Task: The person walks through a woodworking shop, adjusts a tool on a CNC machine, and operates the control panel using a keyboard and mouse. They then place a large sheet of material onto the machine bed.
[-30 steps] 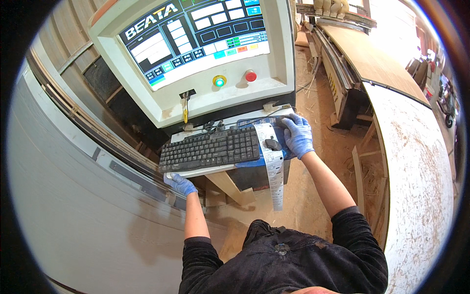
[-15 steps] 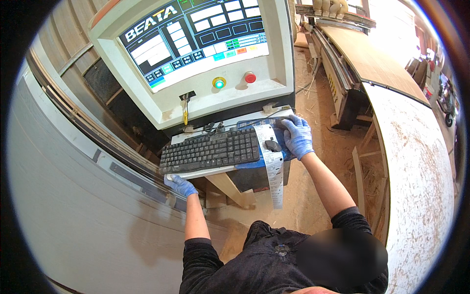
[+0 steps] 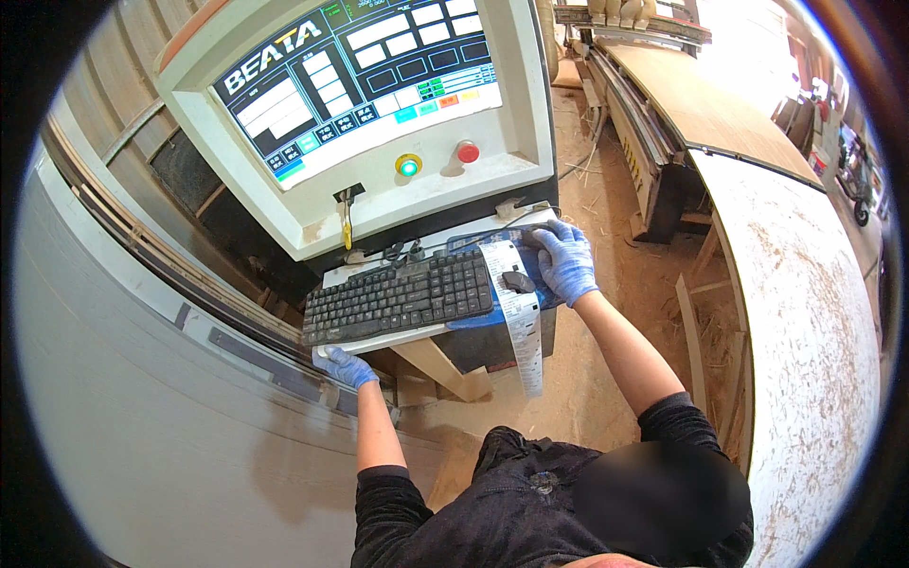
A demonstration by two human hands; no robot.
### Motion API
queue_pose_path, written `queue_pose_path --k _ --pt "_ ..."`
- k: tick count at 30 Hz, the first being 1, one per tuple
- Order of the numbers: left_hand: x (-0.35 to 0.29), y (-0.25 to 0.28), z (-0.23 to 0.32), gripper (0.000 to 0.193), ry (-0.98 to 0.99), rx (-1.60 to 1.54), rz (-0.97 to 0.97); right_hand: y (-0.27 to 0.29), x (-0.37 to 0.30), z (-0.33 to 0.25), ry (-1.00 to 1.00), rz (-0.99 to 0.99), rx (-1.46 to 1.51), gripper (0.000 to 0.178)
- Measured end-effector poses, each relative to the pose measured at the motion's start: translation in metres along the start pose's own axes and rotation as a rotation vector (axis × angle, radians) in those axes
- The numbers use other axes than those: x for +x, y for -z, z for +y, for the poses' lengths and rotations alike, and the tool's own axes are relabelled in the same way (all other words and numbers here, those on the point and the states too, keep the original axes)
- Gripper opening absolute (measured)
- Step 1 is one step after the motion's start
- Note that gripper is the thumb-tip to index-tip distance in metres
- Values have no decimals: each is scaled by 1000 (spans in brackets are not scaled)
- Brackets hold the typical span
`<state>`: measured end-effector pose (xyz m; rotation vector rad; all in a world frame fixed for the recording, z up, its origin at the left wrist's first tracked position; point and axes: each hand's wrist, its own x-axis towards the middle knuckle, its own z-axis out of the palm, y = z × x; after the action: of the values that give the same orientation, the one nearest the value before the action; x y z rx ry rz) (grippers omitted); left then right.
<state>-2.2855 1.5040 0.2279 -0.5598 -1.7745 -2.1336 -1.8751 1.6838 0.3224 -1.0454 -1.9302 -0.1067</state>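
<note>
One left hand (image 3: pixel 347 367): curled around a corner of the shelf (image 3: pixel 407 334).
Right hand (image 3: pixel 568 262): bent over something I can't make out.
Paper strip (image 3: pixel 526 348): beside keyboard (image 3: pixel 398 301), overhanging; a right-hand nudge could drag it off.

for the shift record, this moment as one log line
left blue-gloved hand: at left corner of white board; right blue-gloved hand: over blue mat; black rectangular keyboard: on board; white printed strip: hanging over edge

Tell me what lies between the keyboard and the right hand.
In the head view, a white paper strip with a small black object on it, plus some blue mat.
</note>
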Motion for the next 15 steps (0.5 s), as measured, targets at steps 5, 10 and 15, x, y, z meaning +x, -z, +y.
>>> queue_pose_path --k 5,10,15 --pt "0 1 0 49 -22 5 -3 2 0 -2 -6 -5 10 35" --pt "1 0 1 53 21 -18 14 1 0 -2 -21 -3 23 36" --pt "-5 -1 9 61 47 -62 -15 -2 -2 2 -30 -10 5 37"
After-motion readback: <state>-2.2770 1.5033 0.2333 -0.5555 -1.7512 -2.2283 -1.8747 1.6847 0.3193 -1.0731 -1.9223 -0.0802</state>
